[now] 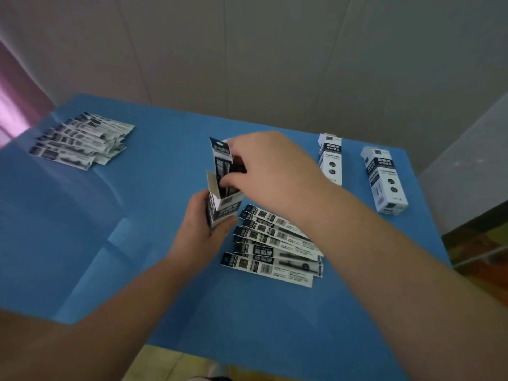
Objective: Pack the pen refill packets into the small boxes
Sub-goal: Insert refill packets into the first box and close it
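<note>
Blue table (137,243), open box (222,207), refill packets (224,166) inside

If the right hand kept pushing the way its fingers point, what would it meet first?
Probably the open box held by the left hand: the right hand is feeding packets down into it. Depth is unclear.
</note>
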Available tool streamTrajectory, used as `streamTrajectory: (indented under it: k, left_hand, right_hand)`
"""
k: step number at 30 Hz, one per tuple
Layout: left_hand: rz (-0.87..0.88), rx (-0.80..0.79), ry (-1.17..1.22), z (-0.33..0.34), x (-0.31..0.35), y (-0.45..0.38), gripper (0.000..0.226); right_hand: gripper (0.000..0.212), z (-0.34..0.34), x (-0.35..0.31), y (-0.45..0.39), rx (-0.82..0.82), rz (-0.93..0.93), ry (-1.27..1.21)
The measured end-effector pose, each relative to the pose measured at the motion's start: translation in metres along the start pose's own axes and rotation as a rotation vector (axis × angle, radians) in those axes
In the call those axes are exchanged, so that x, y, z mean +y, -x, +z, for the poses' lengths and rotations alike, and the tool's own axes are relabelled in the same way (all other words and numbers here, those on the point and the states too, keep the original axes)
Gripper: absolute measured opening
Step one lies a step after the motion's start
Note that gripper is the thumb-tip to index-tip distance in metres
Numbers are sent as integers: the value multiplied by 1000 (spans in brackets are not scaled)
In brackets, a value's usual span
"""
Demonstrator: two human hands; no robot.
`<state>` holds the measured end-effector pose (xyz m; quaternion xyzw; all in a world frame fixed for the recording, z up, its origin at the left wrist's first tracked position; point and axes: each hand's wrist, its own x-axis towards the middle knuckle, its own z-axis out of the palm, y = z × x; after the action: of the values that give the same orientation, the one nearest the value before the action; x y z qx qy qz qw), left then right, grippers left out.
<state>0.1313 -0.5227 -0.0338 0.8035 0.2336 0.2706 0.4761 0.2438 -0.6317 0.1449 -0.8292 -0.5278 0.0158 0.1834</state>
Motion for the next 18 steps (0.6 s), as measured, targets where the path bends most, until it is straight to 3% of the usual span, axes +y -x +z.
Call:
streamTrajectory:
  k: [2,6,12,18]
  left_hand:
    - [14,-3,-6,-1,-1,-1,53]
    - [37,-40,-9,-2,-1,-4,61]
    - [30,-85,60,-5,-7,-7,46]
    - [46,-126,116,-11,-11,-12,51]
  right_hand:
    - [15,1,-1,-1,-46,23,34]
    - [41,4,2,-2,-160,103,45]
    - [11,-13,-7,-2,-155,19,20]
    - [20,-12,-21,-10,-290,84,107]
